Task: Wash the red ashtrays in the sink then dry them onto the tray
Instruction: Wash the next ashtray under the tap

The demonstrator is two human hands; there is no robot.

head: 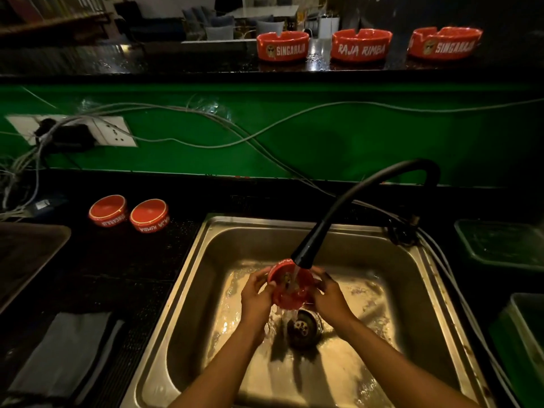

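rinsing one red ashtray [290, 288] under the faucet [306, 254] over the sink [426, 290] drain. both hands' fingers [259, 279] grasp its rim. best to rotate it fully, keeping grip firm since it's wet.

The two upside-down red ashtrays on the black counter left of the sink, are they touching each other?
Apart. The head view shows a dark strip of counter between the left upside-down ashtray and the right one.

We are seeing a red ashtray [290, 288] between our hands, under a black faucet [306, 254] — beyond them, red ashtrays with white lettering [282, 46] are standing above a green wall [353, 136].
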